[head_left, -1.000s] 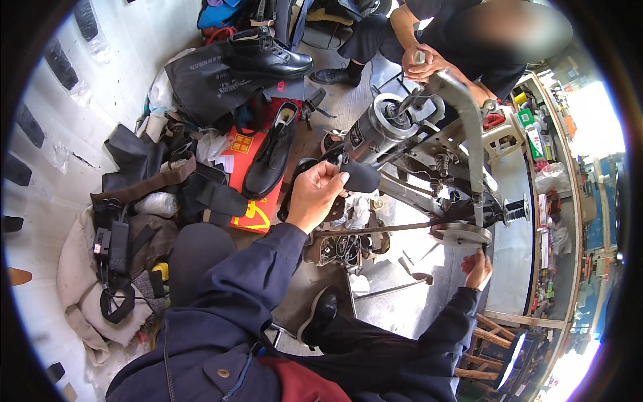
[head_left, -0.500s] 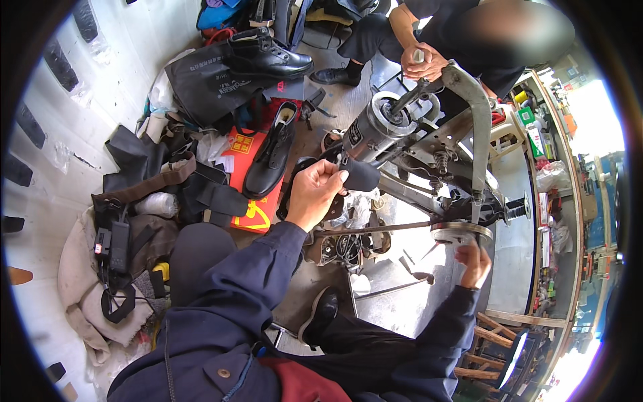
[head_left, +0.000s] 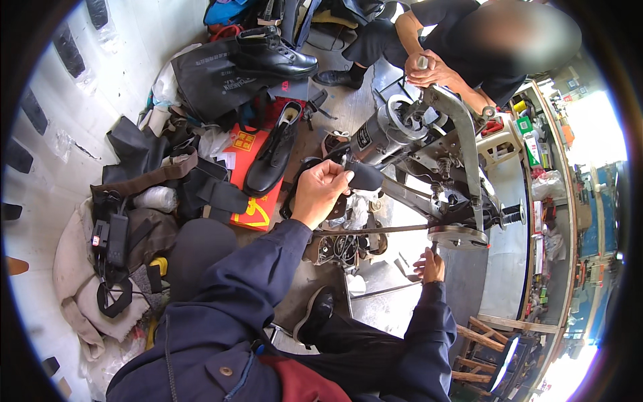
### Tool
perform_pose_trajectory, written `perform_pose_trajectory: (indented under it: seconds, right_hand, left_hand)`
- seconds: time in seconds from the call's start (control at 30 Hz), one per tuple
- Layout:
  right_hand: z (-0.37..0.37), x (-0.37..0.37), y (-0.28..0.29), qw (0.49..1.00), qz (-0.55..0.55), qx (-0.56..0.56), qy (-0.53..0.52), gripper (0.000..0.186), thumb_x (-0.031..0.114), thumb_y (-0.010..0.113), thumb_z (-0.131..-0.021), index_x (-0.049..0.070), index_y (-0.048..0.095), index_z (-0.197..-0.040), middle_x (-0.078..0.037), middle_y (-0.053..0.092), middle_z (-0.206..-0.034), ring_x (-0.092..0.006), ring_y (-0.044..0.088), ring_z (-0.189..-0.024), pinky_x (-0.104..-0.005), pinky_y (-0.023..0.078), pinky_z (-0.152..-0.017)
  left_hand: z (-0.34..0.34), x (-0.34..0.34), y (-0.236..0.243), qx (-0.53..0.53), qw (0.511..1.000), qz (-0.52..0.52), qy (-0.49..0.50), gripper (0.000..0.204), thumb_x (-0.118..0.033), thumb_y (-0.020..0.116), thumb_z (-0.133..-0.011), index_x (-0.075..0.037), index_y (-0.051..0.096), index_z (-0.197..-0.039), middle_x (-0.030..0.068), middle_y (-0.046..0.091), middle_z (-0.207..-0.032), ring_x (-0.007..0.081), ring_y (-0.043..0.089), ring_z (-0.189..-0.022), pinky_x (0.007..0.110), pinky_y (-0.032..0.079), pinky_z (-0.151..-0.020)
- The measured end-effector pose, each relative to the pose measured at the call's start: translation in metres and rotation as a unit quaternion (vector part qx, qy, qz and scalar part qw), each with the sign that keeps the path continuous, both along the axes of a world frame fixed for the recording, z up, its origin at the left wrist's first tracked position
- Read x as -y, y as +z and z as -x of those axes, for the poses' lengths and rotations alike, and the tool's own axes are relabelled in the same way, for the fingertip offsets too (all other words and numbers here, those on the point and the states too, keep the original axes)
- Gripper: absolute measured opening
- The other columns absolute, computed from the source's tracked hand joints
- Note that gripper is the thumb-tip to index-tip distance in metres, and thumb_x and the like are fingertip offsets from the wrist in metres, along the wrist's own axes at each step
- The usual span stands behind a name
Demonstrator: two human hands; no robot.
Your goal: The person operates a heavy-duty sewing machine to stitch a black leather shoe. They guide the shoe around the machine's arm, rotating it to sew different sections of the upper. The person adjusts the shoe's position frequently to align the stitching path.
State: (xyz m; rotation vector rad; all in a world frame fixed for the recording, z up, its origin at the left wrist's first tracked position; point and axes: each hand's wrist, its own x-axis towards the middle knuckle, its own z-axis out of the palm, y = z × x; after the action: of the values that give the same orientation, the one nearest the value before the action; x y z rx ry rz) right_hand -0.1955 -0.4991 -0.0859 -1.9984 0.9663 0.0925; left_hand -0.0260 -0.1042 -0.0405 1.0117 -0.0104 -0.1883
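Note:
My left hand (head_left: 320,191) pinches a black leather piece (head_left: 365,177) at the working end of a metal hand-cranked shoe-patching machine (head_left: 375,137). Its kind beyond a dark, rounded flap is not clear. Lower right, my right hand (head_left: 431,265) is closed about the small crank handle (head_left: 435,248) under the machine's round handwheel (head_left: 459,236), fingers partly loose. A long flat arm (head_left: 378,230) reaches from near the wheel to below my left hand.
A black lace-up boot (head_left: 274,151) lies on a red box (head_left: 258,211), left of the machine. Another boot (head_left: 274,57) rests on a black bag (head_left: 214,84). Opposite, a seated person's hands (head_left: 429,70) are clasped near the machine's top. Shelves (head_left: 536,147) line the right.
My right hand has swung left and toward me along with the crank handle as the handwheel turned. The machine's upper parts have shifted slightly. My left hand stays on the leather piece.

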Motion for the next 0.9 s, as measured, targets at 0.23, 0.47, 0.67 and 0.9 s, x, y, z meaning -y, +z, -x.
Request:
perform_pose_trajectory:
  seconds: [0.23, 0.47, 0.67, 0.9]
  right_hand:
    - [-0.016, -0.107, 0.041, 0.983, -0.109, 0.0, 0.145, 0.046, 0.038, 0.061, -0.099, -0.007, 0.069, -0.103, -0.013, 0.069, -0.074, -0.0163, 0.064, -0.058, -0.0271, 0.051, -0.054]
    - [-0.085, -0.227, 0.112, 0.915, -0.3, 0.226, 0.148, 0.05, 0.037, 0.058, -0.1, -0.006, 0.061, -0.124, -0.015, 0.071, -0.099, -0.0164, 0.068, -0.078, -0.0271, 0.055, -0.065]
    - [-0.126, -0.261, 0.106, 0.949, -0.237, 0.186, 0.089, 0.048, 0.047, 0.066, -0.095, -0.001, 0.072, -0.096, -0.006, 0.069, -0.075, -0.0081, 0.058, -0.054, -0.0202, 0.041, -0.048]
    - [-0.141, -0.274, 0.084, 0.941, -0.183, 0.283, 0.042, 0.045, 0.031, 0.075, -0.092, 0.002, 0.062, -0.06, 0.0, 0.058, -0.057, -0.0058, 0.046, -0.049, -0.0238, 0.035, -0.047]
  left_hand:
    - [0.003, 0.005, 0.002, -0.011, 0.999, 0.032, 0.015, 0.015, -0.012, 0.071, -0.093, -0.001, 0.062, -0.088, 0.0014, 0.066, -0.074, 0.0044, 0.059, -0.065, 0.02, 0.044, -0.06]
    - [0.007, 0.009, 0.012, -0.045, 0.997, 0.059, 0.018, 0.019, -0.017, 0.073, -0.092, 0.0, 0.064, -0.089, 0.0024, 0.067, -0.076, 0.006, 0.06, -0.067, 0.021, 0.046, -0.063]
    - [0.012, 0.011, 0.021, -0.078, 0.995, 0.051, 0.027, 0.02, -0.018, 0.073, -0.092, -0.001, 0.063, -0.09, 0.0019, 0.065, -0.075, 0.006, 0.057, -0.067, 0.022, 0.046, -0.064]
    - [0.019, 0.006, 0.035, -0.105, 0.994, 0.031, -0.006, 0.014, -0.012, 0.068, -0.095, -0.001, 0.062, -0.101, 0.0016, 0.066, -0.086, 0.0067, 0.061, -0.072, 0.022, 0.048, -0.062]
